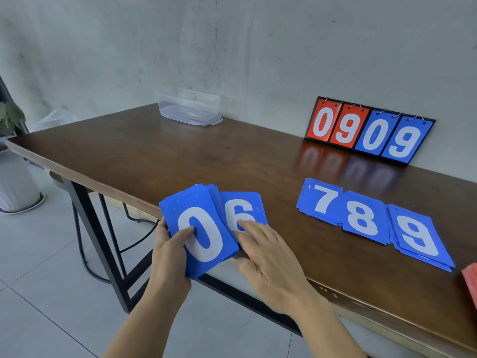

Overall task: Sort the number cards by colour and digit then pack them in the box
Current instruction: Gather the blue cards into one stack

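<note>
My left hand [169, 250] grips a thick stack of blue cards [204, 228] with a white 0 on top, held at the table's near edge. My right hand [268, 251] lies with straight fingers on the blue 6 card pile [245, 206] beside that stack. Further right on the table lie blue piles showing 7 [321, 200], 8 [362, 219] and 9 [418, 237]. A clear plastic box [189, 108] stands at the back of the table near the wall.
A flip scoreboard [366, 131] reading 0 9 in red and 0 9 in blue leans against the wall at the back right. Red cards [471, 280] show at the right frame edge. The dark wooden table [154, 151] ends at left; a stool stands beneath it.
</note>
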The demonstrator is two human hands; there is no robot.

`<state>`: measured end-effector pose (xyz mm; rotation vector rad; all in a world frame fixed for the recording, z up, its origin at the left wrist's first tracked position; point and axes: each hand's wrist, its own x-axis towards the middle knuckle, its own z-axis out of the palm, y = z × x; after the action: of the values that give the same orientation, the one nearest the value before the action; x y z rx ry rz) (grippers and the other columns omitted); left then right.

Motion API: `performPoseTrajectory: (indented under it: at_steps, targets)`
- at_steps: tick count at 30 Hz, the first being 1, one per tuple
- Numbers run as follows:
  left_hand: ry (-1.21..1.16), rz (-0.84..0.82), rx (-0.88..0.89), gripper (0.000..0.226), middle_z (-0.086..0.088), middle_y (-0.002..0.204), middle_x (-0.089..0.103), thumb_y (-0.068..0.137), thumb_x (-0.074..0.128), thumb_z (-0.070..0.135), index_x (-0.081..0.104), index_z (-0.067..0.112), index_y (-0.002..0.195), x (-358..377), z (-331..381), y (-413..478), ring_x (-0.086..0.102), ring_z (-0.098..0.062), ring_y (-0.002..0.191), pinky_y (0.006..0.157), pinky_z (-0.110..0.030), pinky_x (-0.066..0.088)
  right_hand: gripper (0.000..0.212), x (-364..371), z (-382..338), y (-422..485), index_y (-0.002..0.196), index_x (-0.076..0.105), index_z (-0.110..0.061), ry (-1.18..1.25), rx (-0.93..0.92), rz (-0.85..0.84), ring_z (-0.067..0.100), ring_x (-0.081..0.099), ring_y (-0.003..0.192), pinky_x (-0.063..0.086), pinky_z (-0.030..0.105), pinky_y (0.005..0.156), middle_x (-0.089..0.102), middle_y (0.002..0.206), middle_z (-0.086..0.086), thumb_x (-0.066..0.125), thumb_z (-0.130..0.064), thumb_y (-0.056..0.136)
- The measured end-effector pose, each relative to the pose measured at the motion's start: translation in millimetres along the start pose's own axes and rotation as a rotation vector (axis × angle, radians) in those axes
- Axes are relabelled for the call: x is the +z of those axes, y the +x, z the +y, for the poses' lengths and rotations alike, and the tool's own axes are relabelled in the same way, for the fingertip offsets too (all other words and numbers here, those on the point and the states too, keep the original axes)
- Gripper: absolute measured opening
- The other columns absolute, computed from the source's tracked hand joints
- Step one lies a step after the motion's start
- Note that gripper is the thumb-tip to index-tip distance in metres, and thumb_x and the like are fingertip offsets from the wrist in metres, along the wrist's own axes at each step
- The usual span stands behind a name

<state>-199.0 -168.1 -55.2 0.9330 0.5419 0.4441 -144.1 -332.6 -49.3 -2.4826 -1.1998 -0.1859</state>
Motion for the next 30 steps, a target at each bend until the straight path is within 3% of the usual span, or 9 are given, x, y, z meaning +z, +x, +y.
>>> performPoseTrajectory:
  at_steps: [3,5,8,10,15,22,25,27,30]
  targets:
    - [0.021,-0.014,-0.012,0.038,0.005,0.109,0.071,0.092,0.054,0.011,0.056,0.034,0.121,-1,-3,-2,0.068,-0.025,0.102,0.083,-0.047,0.056,0.037,-3,-4,-9,0.103,0.056,-0.018,0.262,0.065,0.036,0.001,0.034,0.127,0.026,0.024,0.108,0.045,0.133,-0.015,0.029,-0.030,0.081]
    - [0.025,-0.027,-0.010,0.040,0.007,0.109,0.071,0.092,0.054,0.010,0.055,0.037,0.120,1,-4,-3,0.067,-0.024,0.102,0.087,-0.050,0.055,0.055,-8,1,-9,0.124,0.058,-0.023,0.376,0.202,0.136,-0.006,0.026,0.133,0.021,0.021,0.113,0.041,0.141,-0.018,0.027,-0.033,0.079]
    - [0.025,-0.034,0.002,0.043,0.008,0.109,0.070,0.093,0.053,0.007,0.052,0.042,0.117,7,-6,-7,0.067,-0.021,0.101,0.087,-0.049,0.055,0.065,-17,7,2,0.141,0.040,-0.026,0.325,0.446,0.144,-0.001,0.026,0.130,0.018,0.035,0.117,0.041,0.136,-0.017,0.023,-0.033,0.079]
    - [0.025,-0.032,0.013,0.044,0.008,0.110,0.069,0.093,0.052,0.007,0.049,0.041,0.120,10,-7,-9,0.067,-0.020,0.102,0.088,-0.048,0.054,0.055,-19,-1,8,0.130,0.042,-0.029,0.314,0.446,0.099,0.003,0.034,0.115,0.024,0.038,0.114,0.044,0.119,-0.016,0.024,-0.034,0.078]
    - [0.075,-0.045,0.044,0.053,0.009,0.110,0.069,0.093,0.052,0.009,0.040,0.042,0.134,15,-12,-15,0.067,-0.018,0.101,0.092,-0.046,0.053,0.071,-10,-28,13,0.146,0.034,-0.024,0.363,0.378,0.038,0.000,0.026,0.130,0.007,0.027,0.118,0.042,0.144,-0.011,0.029,-0.035,0.076]
    - [0.066,-0.057,0.053,0.059,0.011,0.109,0.067,0.092,0.054,0.006,0.037,0.042,0.137,12,-14,-14,0.066,-0.017,0.101,0.088,-0.042,0.054,0.056,-24,-17,7,0.144,0.041,-0.031,0.569,0.454,-0.008,0.003,0.029,0.136,0.022,0.032,0.116,0.039,0.147,-0.014,0.037,-0.036,0.088]
    - [0.036,-0.070,0.034,0.057,0.008,0.109,0.067,0.092,0.053,0.003,0.039,0.038,0.135,12,-12,-16,0.066,-0.015,0.096,0.075,-0.035,0.055,0.054,-42,31,11,0.150,0.031,-0.026,0.228,0.605,0.149,0.012,0.011,0.147,0.011,0.035,0.119,0.019,0.160,-0.003,0.036,-0.041,0.099]
    - [0.023,-0.083,0.018,0.056,0.007,0.111,0.067,0.092,0.053,0.002,0.040,0.037,0.135,10,-12,-18,0.066,-0.016,0.096,0.071,-0.034,0.055,0.063,-50,60,14,0.153,0.020,-0.024,0.008,0.720,0.097,0.021,0.001,0.149,0.005,0.041,0.119,0.007,0.162,0.004,0.030,-0.054,0.098]
    - [0.015,-0.103,-0.011,0.055,0.008,0.109,0.068,0.092,0.054,0.003,0.043,0.039,0.132,6,-12,-20,0.066,-0.016,0.095,0.067,-0.033,0.055,0.063,-47,87,20,0.136,0.042,-0.015,-0.108,0.782,-0.052,0.033,0.018,0.143,0.017,0.045,0.115,0.031,0.146,0.015,0.022,-0.060,0.096]
